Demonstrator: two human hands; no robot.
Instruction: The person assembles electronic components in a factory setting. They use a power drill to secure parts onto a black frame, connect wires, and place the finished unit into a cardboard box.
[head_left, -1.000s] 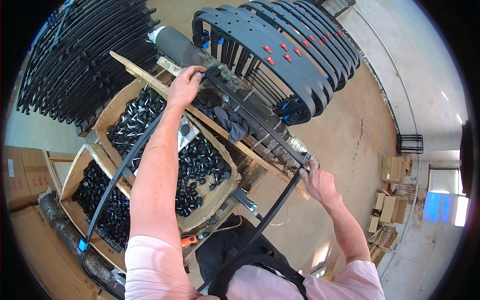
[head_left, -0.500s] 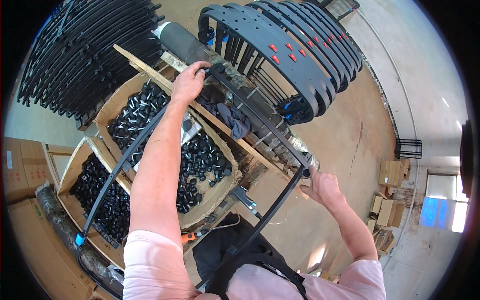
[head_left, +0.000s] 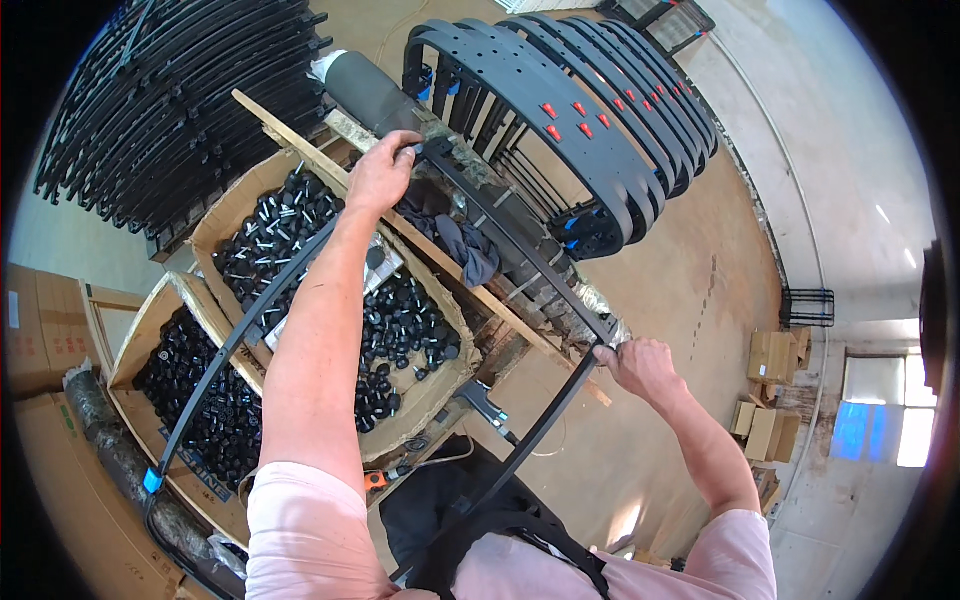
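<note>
A black metal frame point(head_left: 522, 243) of narrow bars is held out before me, with one long bar crossing between my hands and others running back toward my body. My left hand point(head_left: 380, 175) is closed round its far left corner. At the right corner my right hand point(head_left: 645, 368) is closed, thumb pressed at the joint and fingers curled; whatever lies inside them is hidden. A blue clip point(head_left: 153, 480) sits on the frame's left bar. Below my left forearm stand cardboard boxes of black screw-in feet point(head_left: 405, 325) with metal studs.
Curved black frames point(head_left: 540, 100) with red pieces stand at the far side. Stacked black frames point(head_left: 180, 110) fill the far left. A wooden slat point(head_left: 490, 300), a dark cloth point(head_left: 468, 245) and a power tool point(head_left: 485, 403) lie beneath the frame. Cartons point(head_left: 770, 425) line the right wall.
My right hand has turned at the corner: its thumb now points along the joint and its fingers are more curled. My left hand keeps its grip. The view has shifted slightly.
</note>
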